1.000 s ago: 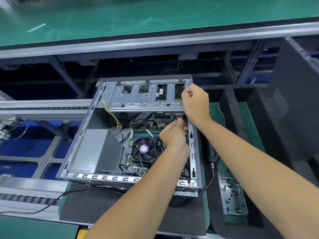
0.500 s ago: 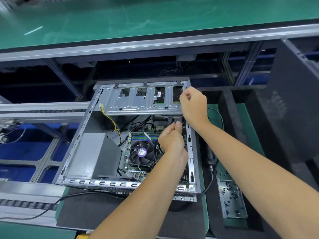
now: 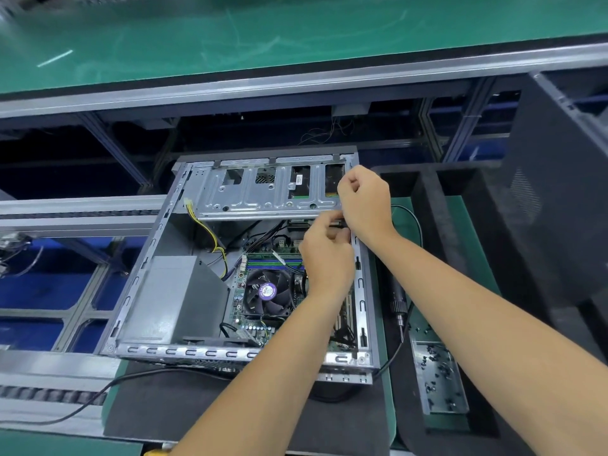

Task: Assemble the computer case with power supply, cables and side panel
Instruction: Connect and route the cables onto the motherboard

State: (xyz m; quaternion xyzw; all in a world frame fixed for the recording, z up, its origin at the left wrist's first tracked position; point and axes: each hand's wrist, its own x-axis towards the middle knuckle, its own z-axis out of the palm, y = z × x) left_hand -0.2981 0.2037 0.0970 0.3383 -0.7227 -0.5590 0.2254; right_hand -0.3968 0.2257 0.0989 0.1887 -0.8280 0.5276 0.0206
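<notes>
Both hands shifted slightly; left hand [image 3: 325,255] pinches connector [image 3: 336,223].

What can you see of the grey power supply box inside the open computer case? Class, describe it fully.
The power supply box is a plain grey metal block with flat, unmarked faces on the sides that show. It sits in the near left corner of the open computer case, against the left wall, left of the black cooler fan. Yellow and black wires run up from behind its far right edge. Neither hand touches it; both work at the case's far right corner.
</notes>
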